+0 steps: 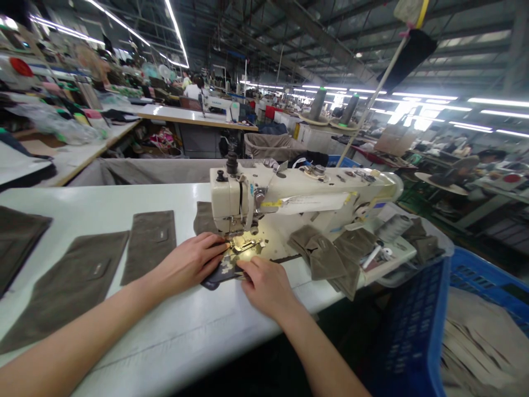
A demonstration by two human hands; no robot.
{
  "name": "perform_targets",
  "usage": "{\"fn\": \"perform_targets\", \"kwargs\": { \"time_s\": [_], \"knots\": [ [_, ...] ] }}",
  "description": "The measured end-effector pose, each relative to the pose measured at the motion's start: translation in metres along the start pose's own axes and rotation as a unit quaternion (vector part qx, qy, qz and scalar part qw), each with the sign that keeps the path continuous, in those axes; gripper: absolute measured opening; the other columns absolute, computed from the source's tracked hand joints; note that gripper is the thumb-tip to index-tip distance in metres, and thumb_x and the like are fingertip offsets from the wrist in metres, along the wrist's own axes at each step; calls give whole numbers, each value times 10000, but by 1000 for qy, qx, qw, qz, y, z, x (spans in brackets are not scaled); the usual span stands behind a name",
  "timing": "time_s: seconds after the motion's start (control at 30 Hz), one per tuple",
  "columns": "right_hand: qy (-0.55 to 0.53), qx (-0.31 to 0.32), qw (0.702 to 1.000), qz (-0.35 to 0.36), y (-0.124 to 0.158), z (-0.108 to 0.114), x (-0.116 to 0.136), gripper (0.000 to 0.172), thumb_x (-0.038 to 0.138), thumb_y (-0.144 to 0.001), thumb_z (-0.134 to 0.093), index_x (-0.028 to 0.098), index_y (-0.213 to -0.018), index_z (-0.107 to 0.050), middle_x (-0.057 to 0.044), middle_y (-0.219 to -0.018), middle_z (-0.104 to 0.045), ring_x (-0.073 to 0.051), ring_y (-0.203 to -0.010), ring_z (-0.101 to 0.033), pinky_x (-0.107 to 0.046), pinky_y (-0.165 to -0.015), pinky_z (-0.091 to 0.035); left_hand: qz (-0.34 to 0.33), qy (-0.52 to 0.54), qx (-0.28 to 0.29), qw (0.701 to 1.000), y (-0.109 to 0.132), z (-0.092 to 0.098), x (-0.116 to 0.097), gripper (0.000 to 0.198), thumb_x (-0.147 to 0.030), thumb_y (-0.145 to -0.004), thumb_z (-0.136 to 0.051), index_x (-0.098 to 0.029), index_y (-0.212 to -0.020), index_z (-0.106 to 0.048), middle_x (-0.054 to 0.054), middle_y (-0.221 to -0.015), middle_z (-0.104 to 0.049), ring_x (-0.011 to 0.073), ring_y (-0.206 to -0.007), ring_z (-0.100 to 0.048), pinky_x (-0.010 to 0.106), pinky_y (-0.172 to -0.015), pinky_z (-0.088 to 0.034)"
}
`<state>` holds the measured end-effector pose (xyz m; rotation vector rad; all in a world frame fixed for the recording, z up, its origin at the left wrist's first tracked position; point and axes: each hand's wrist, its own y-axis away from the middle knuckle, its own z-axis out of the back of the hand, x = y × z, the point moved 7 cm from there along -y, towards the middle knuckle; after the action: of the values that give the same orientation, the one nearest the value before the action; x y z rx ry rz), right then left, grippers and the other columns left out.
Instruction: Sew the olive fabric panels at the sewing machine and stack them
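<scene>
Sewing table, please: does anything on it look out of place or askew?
Only the heap of fabric right of the sewing machine: it lies crumpled, one piece drooping over the table edge, while the cut pieces on the left lie flat.

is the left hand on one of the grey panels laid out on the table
No, the left hand presses the small dark piece at the sewing machine; the grey panels lie apart.

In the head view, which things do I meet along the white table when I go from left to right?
dark cloth at the edge → long brown cloth panel → smaller brown cloth piece → left hand → right hand → heap of brown cloth pieces → grey thread spool → blue basket
</scene>
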<state>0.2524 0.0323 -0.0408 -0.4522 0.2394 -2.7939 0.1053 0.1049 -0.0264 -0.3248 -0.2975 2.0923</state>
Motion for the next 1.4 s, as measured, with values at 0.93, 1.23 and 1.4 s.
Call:
{"fn": "perform_targets", "kwargs": {
  "time_s": [0.93, 1.23, 1.4],
  "knots": [
    [-18, -51, 998, -17, 34, 4, -14, 371, 56, -822, -632, 230, -1136, -726, -20, -892, -716, -202, -835, -683, -275, -706, -444, 322, -89, 29, 942, 52, 54, 17, 549, -447, -996, -275, -155, -992, -740, 142, -993, -719, 324, -944, -706, 462, -872, -571],
    [-23, -61, 998, -16, 34, 5, -13, 355, 39, -810, -612, 226, -1089, -726, -19, -875, -710, -195, -822, -677, -267, -703, -435, 412, -111, 117, 897, 38, 37, 57, 408, -543, -893, -488, -170, -872, -653, 192, -1030, -708, 393, -972, -698, 446, -756, -534],
    [-24, -65, 997, -14, 34, 4, -13, 362, 51, -815, -618, 235, -1106, -729, -17, -873, -710, -199, -822, -679, -270, -702, -441, 422, -67, 99, 899, 41, 33, 64, 327, -512, -863, -520, -203, -820, -616, 158, -943, -719, 355, -909, -710, 409, -735, -515]
  ]
}}
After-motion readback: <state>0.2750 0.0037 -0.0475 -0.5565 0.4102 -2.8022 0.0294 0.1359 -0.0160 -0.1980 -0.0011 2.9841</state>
